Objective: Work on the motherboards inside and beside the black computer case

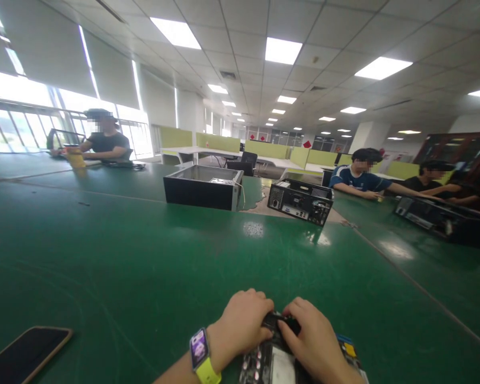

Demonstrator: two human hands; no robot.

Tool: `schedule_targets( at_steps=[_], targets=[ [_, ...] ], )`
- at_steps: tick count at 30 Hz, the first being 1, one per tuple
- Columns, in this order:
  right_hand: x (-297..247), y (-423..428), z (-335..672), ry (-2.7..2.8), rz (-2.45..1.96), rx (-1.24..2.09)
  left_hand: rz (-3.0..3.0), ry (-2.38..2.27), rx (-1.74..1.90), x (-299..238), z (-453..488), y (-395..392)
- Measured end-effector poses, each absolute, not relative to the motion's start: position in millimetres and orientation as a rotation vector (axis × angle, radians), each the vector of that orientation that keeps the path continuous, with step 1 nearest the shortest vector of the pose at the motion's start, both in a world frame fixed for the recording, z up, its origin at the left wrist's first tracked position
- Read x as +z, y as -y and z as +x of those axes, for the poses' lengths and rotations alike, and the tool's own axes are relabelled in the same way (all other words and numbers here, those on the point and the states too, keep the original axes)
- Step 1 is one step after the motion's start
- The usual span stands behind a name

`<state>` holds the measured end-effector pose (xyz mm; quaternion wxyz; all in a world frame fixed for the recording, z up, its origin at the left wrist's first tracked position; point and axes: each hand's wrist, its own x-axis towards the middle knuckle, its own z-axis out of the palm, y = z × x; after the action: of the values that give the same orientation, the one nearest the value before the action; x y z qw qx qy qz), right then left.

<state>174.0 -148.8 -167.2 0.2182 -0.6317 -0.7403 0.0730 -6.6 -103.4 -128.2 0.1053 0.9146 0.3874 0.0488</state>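
A computer motherboard (251, 368) lies on the green table at the bottom of the view, cut off by the frame edge. Silver round parts line its left side, and blue and yellow connectors (349, 349) show at its right. My left hand (243, 322) wears a watch with a yellow-green strap at its wrist. Its fingers curl onto a black part (275, 322) at the board's far edge. From the other side my right hand (312, 333) pinches the same black part with thumb and fingers. My hands partly cover that part, so its exact kind is unclear.
A phone (26, 352) lies at the lower left of the green table (144, 277). Farther back stand an open computer case (200, 191) and another case (300, 205). A third case (444, 218) is at the right, near two people. Another person sits far left by a yellow cup (77, 158).
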Motion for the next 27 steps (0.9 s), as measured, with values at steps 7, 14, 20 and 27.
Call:
schedule_targets(
  at_steps=[7,14,20,27],
  targets=[
    [-153.4,144.3,186.3,2.104,-1.65,0.465,2.615,-1.252,0.08,-121.9,-14.5,100.1],
    [-172.4,151.1,192.6,1.944,-1.588,0.457,2.622,-1.324,0.027,-117.3,-10.1,104.6],
    [-174.4,150.2,193.1,1.949,-1.577,0.442,2.614,-1.357,0.04,-114.0,-10.8,106.3],
    [-171.4,151.0,193.2,1.929,-1.586,0.436,2.636,-1.329,0.049,-115.7,-10.5,103.8]
  ],
)
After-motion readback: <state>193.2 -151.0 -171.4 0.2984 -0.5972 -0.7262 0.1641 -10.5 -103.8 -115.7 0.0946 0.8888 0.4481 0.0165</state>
